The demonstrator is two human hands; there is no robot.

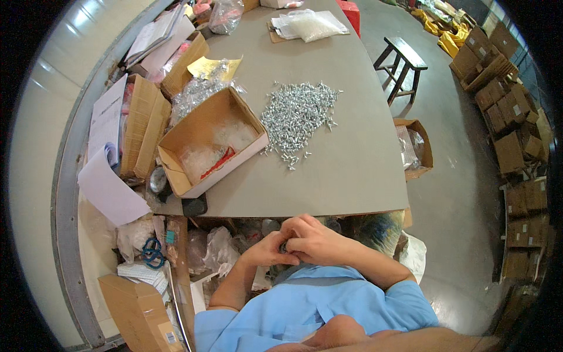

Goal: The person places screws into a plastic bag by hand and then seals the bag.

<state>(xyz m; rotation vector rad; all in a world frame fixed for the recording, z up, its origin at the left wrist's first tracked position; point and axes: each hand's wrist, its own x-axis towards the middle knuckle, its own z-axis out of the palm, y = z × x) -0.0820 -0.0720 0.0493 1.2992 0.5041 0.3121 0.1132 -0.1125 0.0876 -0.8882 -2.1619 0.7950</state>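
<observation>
Just off the table's near edge, in front of my blue shirt, my left hand (267,250) and my right hand (316,240) meet. Fingers of both are curled together, closed round something small. A sliver that looks dark or metallic shows between them; the fingers hide the rest, so I cannot tell its kind. Beyond my hands, a loose pile of small silver screws (298,114) lies on the grey table (346,182). To the pile's left stands an open cardboard box (226,176) holding clear plastic bags and a red strip.
Bags of metal parts (202,94), cartons (143,126) and papers (105,117) crowd the table's left side. A white bag (316,26) lies at the far end. A wooden stool (404,56) and a carton (422,146) stand to the right, with stacked boxes (510,117) farther off.
</observation>
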